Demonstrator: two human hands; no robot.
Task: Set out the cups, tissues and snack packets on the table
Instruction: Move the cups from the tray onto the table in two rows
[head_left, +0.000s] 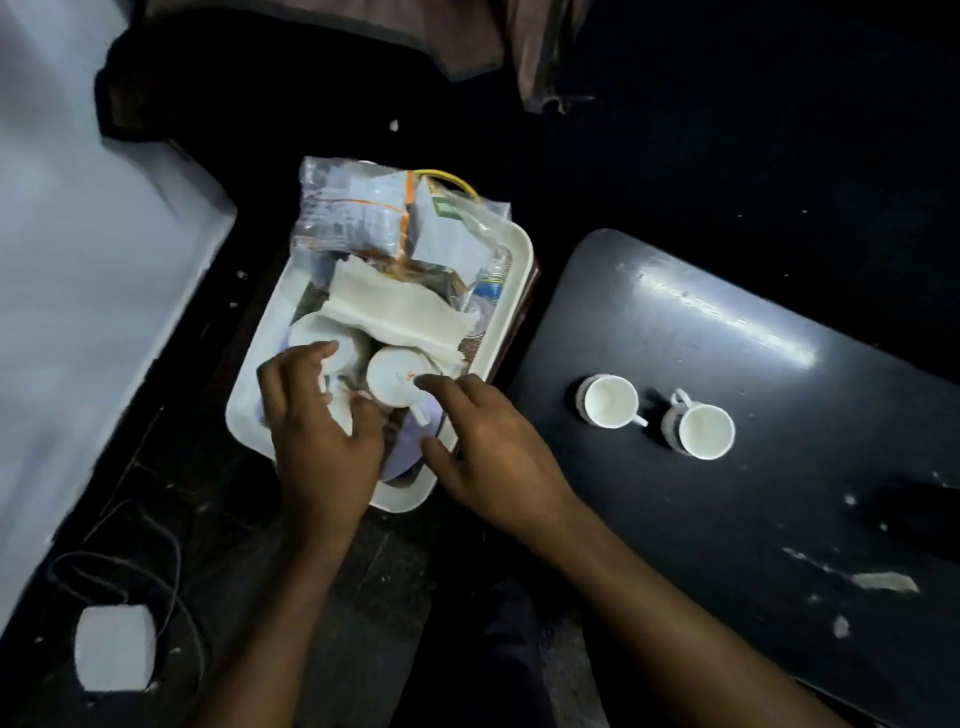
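- Fingers of the left hand (317, 415) are spread and loosely curled over a white cup (317, 338) at the near end of the tray (511, 244); whether they have closed on it I cannot tell.
- Fingers of the right hand (483, 447) are open and gripping nothing, the index tip at the rim of an upturned cup (395, 382) beside the first.
- Both of these cups look like glazed ceramic: stiff, smooth, likely slippery and breakable. My judgement is to pinch the small handle or wrap the body, and lift straight up clear of the neighbour.
- Just behind the cups lie folded tissues (395, 312), soft and light; they should be taken flat as a stack so they do not fan out.
- Farther back sit clear snack packets (358, 213), crinkly and light, best held by a sealed edge.
- On the dark tabletop (727, 519) to the right, well apart from the tray, two cups already stand upright: one (610, 401) nearer the tray and another (701, 431) just beside it.
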